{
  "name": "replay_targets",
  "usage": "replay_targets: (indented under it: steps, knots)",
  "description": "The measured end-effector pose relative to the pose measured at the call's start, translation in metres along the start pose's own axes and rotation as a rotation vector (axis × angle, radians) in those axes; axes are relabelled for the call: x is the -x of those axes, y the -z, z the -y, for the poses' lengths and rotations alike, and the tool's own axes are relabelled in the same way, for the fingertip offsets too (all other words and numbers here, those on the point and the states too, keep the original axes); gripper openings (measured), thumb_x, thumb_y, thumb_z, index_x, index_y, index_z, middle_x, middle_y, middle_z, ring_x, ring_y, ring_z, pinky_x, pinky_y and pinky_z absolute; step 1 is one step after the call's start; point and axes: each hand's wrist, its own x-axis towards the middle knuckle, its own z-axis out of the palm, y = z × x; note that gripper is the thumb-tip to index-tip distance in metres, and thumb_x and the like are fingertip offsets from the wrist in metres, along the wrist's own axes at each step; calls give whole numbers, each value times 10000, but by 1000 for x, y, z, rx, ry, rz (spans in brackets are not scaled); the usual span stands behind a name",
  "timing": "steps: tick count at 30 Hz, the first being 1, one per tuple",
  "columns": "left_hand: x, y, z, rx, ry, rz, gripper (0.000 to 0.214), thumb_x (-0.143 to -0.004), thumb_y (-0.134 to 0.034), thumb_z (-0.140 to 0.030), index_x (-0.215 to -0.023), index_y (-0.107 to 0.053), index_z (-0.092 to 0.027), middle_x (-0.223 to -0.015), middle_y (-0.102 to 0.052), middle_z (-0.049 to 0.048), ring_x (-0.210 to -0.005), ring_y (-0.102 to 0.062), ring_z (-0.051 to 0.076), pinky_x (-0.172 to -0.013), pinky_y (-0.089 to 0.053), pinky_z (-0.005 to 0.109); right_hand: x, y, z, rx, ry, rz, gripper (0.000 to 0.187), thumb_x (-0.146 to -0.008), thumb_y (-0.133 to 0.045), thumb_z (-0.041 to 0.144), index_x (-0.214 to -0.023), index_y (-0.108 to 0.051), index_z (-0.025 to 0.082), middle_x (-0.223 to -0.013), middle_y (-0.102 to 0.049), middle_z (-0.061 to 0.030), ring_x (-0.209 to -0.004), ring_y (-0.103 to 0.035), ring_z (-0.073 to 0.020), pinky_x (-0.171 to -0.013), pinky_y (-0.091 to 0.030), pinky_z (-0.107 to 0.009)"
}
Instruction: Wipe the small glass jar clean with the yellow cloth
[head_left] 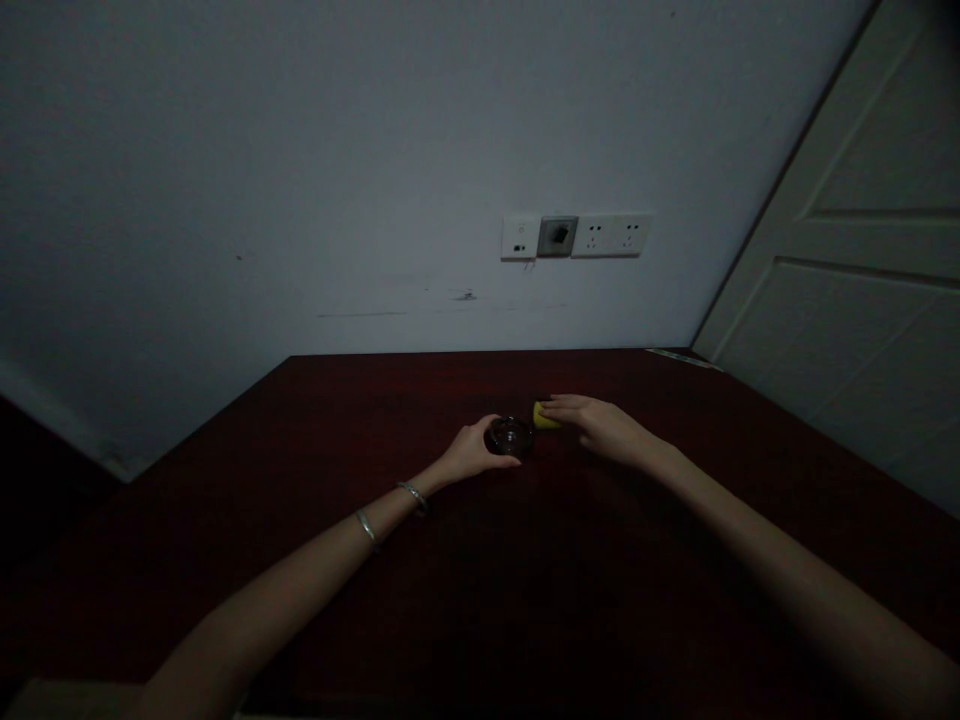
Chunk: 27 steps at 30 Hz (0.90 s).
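Observation:
My left hand [474,450] is curled round a small, dark, see-through glass bowl [511,437] near the middle of the table, thumb and fingers on opposite sides of its rim. Just right of the bowl is a small yellow thing, perhaps a sponge [544,419]. My right hand [596,420] has its fingers over this yellow thing from the right, palm down. The dim light hides how the fingertips hold it. Two silver bangles circle my left forearm.
The dark red table [420,390] meets a pale wall [360,180] at the back. Wall sockets [607,236] and a grey switch plate [558,237] sit above it. A white panelled door [862,230] stands along the right side.

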Motion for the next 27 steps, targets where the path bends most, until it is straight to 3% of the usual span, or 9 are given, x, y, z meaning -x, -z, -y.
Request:
replay_targets:
  steps: [7, 11, 22, 27]
  knots:
    - [-1, -1, 2, -19, -19, -7, 762, -584, -789, -471, -1227, -510, -174, -1129, -663, 95, -1026, -632, 268, -901, -493, 400, -46, -7, 19, -20, 172, 47, 510, -784, -507, 18, -1252, -580, 208, -1309, -587, -71, -1238, -516, -210, -1059, -400, -406]
    - [-1, -1, 1, -23, -24, -8, 750, -590, -784, -475, -1222, -517, -169, -1142, -660, 99, -1032, -629, 270, -902, -490, 403, -58, -16, 19, -32, 172, 69, 518, -764, -525, 17, -1242, -584, 211, -1297, -597, -71, -1210, -540, -208, -1043, -413, -395]
    - [0, -1, 0, -28, 20, -5, 769, -573, -790, -479, -1221, -513, -170, -1086, -670, 95, -995, -639, 264, -876, -501, 390, -23, -28, 26, -153, -11, 37, 739, -631, -437, -68, -1323, -497, 184, -1378, -518, -103, -1262, -491, -227, -1042, -410, -383]
    - [1, 0, -3, -28, 2, -15, 751, -578, -790, -479, -1209, -517, -178, -1089, -668, 87, -1002, -636, 256, -870, -503, 373, -3, -41, 48, -137, -175, -87, 763, -595, -412, -92, -1306, -504, 169, -1391, -496, -133, -1290, -458, -248, -1052, -400, -432]
